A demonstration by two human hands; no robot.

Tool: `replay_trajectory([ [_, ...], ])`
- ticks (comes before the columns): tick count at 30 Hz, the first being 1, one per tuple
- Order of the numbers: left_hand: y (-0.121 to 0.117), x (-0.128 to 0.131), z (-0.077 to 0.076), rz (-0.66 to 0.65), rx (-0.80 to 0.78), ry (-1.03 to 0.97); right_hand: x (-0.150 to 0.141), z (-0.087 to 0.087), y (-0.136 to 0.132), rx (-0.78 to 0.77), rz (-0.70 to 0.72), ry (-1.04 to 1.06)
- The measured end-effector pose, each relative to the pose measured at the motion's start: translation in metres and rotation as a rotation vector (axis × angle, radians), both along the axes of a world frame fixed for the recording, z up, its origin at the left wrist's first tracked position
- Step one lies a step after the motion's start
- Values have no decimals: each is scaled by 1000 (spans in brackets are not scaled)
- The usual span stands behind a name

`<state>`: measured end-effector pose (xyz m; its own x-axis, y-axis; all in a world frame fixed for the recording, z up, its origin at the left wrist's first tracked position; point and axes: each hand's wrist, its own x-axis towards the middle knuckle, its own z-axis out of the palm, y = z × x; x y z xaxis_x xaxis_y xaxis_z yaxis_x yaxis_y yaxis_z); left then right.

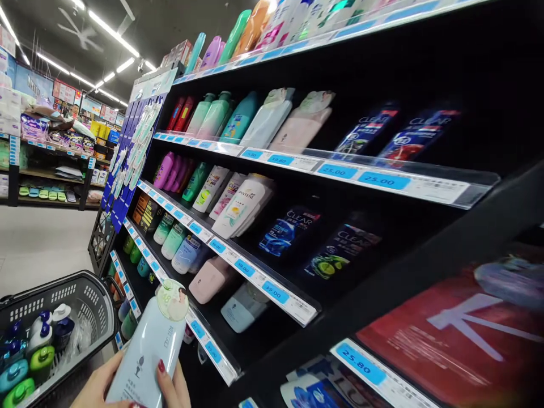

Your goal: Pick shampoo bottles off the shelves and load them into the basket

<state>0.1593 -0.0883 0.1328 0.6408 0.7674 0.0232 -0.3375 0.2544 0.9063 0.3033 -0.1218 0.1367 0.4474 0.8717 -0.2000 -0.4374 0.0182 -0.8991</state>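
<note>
Both my hands are around a light blue shampoo bottle [147, 345], tilted in front of the shelves at the bottom of the view. A round, pale green tag [172, 300] covers its top end. My left hand [98, 384] grips the lower left side, partly cut off by the frame. On the right side, my right hand [173, 386] has its thumb with a red nail against the bottle's front and its fingers behind. A similar light blue bottle [244, 309] and a pink bottle [210, 280] lie tilted on the shelf just beyond.
Tilted black shelving with blue price tags [274, 292] fills the right, holding several shampoo bottles, including a white Pantene bottle [242, 207] and dark Clear bottles [289, 229]. At lower left stands a grey shopping basket [91, 297] with pump bottles inside. An aisle floor [46, 238] stretches behind it.
</note>
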Motion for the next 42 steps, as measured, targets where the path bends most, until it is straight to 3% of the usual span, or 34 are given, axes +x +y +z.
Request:
replay_trajectory([
  [5, -14, -15, 23, -14, -31, 64, -16, 26, -10, 30, 70, -15],
  [9, -16, -23, 23, -52, -16, 148, -24, 38, -18, -6, 67, 7],
  [16, -17, -27, 27, -104, -24, 98, -32, 44, -26, 43, 42, 11],
  [25, -21, -16, 1, -260, -510, -93, -16, 29, -37, -2, 110, -7],
  [32, -22, -17, 3, -356, -562, -158, -21, 32, -43, 26, 152, -43],
  [42, -20, -22, -2, -365, -563, -113, -29, 39, -44, -22, 112, -38],
])
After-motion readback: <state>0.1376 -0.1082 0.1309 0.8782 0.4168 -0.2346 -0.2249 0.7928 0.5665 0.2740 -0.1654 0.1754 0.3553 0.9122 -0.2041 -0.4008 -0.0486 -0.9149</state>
